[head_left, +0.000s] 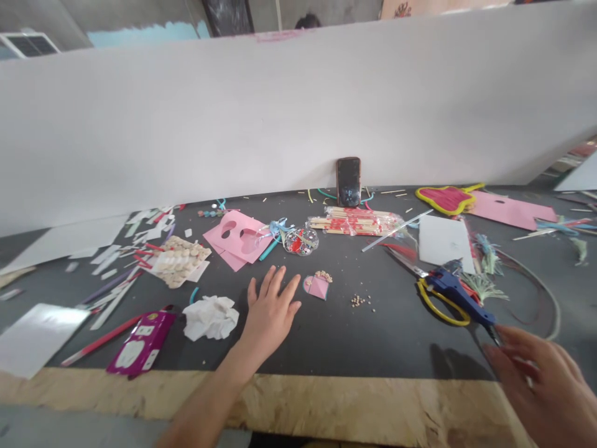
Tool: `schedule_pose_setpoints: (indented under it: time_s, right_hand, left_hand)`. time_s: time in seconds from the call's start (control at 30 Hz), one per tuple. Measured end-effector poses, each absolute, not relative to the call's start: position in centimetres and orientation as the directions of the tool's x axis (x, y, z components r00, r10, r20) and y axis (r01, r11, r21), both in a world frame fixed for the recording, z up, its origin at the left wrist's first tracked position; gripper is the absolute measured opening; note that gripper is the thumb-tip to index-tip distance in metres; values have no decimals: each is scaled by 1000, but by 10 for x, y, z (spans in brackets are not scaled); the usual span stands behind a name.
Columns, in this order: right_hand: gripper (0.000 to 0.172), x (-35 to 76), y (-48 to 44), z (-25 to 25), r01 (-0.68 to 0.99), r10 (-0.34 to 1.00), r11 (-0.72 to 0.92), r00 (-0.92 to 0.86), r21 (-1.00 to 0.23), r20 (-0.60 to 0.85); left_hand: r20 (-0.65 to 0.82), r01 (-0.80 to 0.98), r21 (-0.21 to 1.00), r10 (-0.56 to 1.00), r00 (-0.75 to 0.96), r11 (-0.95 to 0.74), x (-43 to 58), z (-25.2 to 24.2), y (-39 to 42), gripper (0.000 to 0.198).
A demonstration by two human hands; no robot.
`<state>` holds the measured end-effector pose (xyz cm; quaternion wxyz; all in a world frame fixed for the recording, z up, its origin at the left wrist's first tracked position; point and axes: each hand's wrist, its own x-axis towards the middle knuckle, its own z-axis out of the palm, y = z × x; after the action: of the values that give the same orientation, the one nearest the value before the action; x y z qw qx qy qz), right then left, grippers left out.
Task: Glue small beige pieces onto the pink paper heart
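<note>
My left hand [270, 311] is over the dark table with its fingers spread and nothing in them. Just right of its fingertips lies a small pink heart-shaped piece [318, 287], with tiny beige beads along its upper edge. A small heap of loose beads [358, 301] lies further right. At the lower right, my right hand [543, 373] is closed at the tail end of a blue glue gun [454, 287]; the exact grip is partly hidden. The glue gun overlaps yellow-handled scissors [443, 306], whose blades point to the back left.
A phone [349, 182] leans upright against the white board [261, 118]. Wrapped sticks [357, 222] lie before it. Pink card with cut-outs [240, 236], crumpled tissue [211, 317], a purple packet [142, 343] and paper strips [114, 258] occupy the left. A white card [445, 241] lies right.
</note>
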<state>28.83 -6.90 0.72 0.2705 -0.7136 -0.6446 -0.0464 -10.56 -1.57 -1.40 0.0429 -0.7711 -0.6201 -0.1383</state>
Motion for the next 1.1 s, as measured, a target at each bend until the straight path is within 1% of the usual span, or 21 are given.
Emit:
schedule_pose_setpoints:
  time_s: [0.07,0.13,0.23,0.37,0.5,0.6,0.67,0.73,0.8,0.83,0.9,0.93,0.97,1.0,1.03,1.1]
  right_hand:
    - [28,288,-64,8,963,906,16,100,-269,412]
    - [28,287,-62,10,970,906,60,47,-237,420]
    - [27,286,-62,9,954,909,126,-1,-272,417]
    - [26,288,-67,1,940,921,119,16,-320,390]
    - [26,295,-71,-4,947,927,119,3,-300,376]
    - [26,297,-71,-3,949,932,116,-2,-292,364]
    - [28,296,-71,-3,949,925,122,-2,-292,379]
    - [29,293,-69,-3,945,910,158,-27,-286,413]
    - [27,288,-67,-2,942,897,188,-51,-276,439]
    - [25,285,-66,-1,942,894,194,-55,-274,444]
    - [22,278,-64,1,939,894,194,-50,-284,446]
    - [22,273,-62,2,933,896,199,-49,-300,441]
    - [22,267,-61,4,922,898,216,-58,-322,436]
    - [21,259,-60,6,906,899,243,-76,-348,431]
    - [21,248,-60,8,884,898,278,-100,-376,429]
    - [20,222,-59,13,822,882,377,-178,-426,437]
  left_hand:
    - [233,964,102,948,218,-247,-103,-14,-5,46]
    - [199,959,103,950,240,-263,-103,-14,8,57]
    - [158,953,104,950,268,-286,-105,-14,25,65]
    - [144,941,75,938,316,-329,-107,-16,29,69]
    - [154,937,36,928,339,-349,-108,-15,23,67]
    - [218,956,44,937,273,-289,-113,-13,19,60]
    - [270,968,83,940,207,-237,-118,-13,17,55]
    - [307,965,150,938,161,-215,-126,-13,14,47]
    - [326,946,259,939,106,-196,-132,-14,9,34]
    - [322,924,342,945,55,-170,-134,-13,6,26]
    - [239,811,580,968,-81,-75,-134,-10,-2,17]
    - [159,699,715,977,-141,-15,-132,-7,-6,18]
    - [49,541,839,985,-167,50,-128,-4,-11,21]
    - [-48,356,929,989,-140,96,-123,0,-15,24]
    - [-103,179,977,990,-93,118,-116,4,-20,25]
    - [-185,-83,979,983,15,186,-97,12,-29,28]
